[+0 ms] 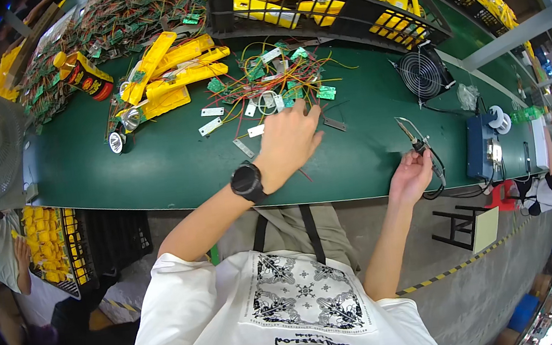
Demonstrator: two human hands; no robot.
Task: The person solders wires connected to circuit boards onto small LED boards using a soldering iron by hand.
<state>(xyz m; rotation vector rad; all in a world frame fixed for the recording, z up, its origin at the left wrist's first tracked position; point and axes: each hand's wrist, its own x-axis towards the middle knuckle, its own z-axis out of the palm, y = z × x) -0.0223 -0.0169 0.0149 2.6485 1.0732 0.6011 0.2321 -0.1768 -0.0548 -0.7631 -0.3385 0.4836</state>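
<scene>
My left hand (288, 140), with a black watch on its wrist, reaches over a loose pile of small green circuit boards (327, 92) with red and yellow wires. Its fingers are apart, the tips at the near edge of the pile, and nothing shows held in it. Small white metal strips (211, 126) lie around the fingers, and a grey strip (335, 124) is just to the right. At the table's front edge my right hand (411, 176) is closed around the handle of a soldering iron (412, 134), its tip pointing up and away.
Yellow flashlight housings (168, 82) with reflectors lie left of the pile. Behind stands a black crate (333, 20) of yellow parts; heaped wired boards (113, 27) fill the back left. To the right are a small black fan (424, 73), a blue soldering station (481, 147) and a solder spool (500, 119).
</scene>
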